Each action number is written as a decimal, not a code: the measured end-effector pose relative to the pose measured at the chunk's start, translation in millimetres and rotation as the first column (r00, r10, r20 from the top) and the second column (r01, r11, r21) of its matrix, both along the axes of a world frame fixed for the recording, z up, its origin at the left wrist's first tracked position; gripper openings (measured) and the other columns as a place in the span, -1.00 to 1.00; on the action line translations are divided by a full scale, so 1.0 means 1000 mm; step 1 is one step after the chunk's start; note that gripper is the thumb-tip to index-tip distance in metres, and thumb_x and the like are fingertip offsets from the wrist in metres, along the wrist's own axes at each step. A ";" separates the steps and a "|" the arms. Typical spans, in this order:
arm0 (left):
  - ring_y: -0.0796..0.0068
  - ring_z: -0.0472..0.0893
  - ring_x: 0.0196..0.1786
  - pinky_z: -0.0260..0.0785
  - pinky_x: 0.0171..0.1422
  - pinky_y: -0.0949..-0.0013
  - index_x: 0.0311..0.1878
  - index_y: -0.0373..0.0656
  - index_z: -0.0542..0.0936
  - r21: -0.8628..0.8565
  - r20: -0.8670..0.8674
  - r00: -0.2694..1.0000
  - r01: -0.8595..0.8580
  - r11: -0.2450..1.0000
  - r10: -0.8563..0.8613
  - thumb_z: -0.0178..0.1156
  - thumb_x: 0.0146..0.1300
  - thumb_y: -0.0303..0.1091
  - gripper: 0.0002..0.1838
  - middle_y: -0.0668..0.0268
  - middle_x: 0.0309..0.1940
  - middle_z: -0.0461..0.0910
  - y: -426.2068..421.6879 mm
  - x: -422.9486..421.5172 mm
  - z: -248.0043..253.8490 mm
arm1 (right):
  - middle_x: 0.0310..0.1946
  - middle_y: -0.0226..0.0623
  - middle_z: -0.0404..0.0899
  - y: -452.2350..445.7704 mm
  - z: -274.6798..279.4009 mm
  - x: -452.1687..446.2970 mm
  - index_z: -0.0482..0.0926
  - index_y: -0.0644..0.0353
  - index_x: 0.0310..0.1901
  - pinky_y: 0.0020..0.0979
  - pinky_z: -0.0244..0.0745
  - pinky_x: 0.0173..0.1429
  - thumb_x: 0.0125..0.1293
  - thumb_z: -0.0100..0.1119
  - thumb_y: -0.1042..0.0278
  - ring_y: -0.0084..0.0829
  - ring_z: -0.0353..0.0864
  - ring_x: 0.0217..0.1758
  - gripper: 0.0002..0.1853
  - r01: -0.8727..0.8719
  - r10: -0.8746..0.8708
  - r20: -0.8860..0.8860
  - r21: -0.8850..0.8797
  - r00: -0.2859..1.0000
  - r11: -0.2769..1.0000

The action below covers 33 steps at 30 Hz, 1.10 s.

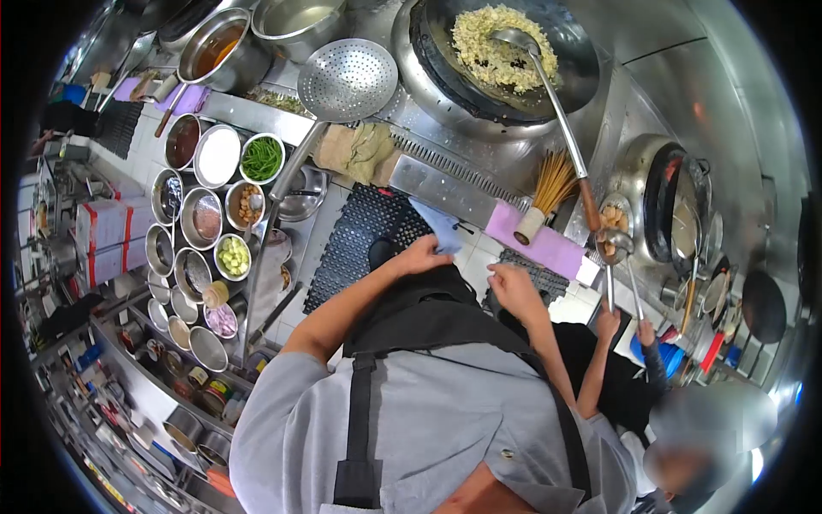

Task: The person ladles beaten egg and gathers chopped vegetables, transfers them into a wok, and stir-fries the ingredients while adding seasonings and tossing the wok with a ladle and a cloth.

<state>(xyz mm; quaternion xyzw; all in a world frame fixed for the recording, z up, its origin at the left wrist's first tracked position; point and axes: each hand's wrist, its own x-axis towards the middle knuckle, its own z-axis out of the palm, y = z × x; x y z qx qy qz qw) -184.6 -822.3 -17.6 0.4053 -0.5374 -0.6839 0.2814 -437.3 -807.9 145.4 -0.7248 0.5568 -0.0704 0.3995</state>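
My left hand point(424, 255) is in front of the black apron point(419, 313), its fingers closed on the edge of a blue cloth point(438, 224). My right hand point(516, 289) hovers beside the apron, fingers curled in, with no object showing in it. Ahead of both hands, a large wok point(574, 73) contains chopped, pale yellow food point(492, 43). A long-handled ladle point(556, 107) rests with its bowl in that food. Its wooden grip leans out over the counter edge toward the right. Near the edge, a bamboo wok brush point(552, 188) lies on a pink cloth point(539, 244).
A perforated strainer point(348, 79) lies left of the wok, near a folded tan cloth point(355, 152). Several metal bowls hold green beans point(262, 158), sliced onions point(221, 321) and other ingredients. On the right, a co-worker's hands point(608, 324) hold a ladle and strainer near a second wok point(651, 197).
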 end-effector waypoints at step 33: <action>-0.08 -0.05 0.66 -0.19 0.66 -0.24 0.53 -0.45 0.16 -0.593 0.766 0.567 0.443 0.673 0.302 0.37 0.09 0.09 0.10 -0.13 0.58 0.07 -0.102 0.046 0.053 | -0.48 -0.26 0.65 0.164 -0.115 -0.035 0.65 0.40 0.05 -0.46 0.52 -0.47 0.38 0.15 0.43 -0.52 0.65 -0.54 -0.71 0.444 -0.391 -0.213 0.500 0.895 0.744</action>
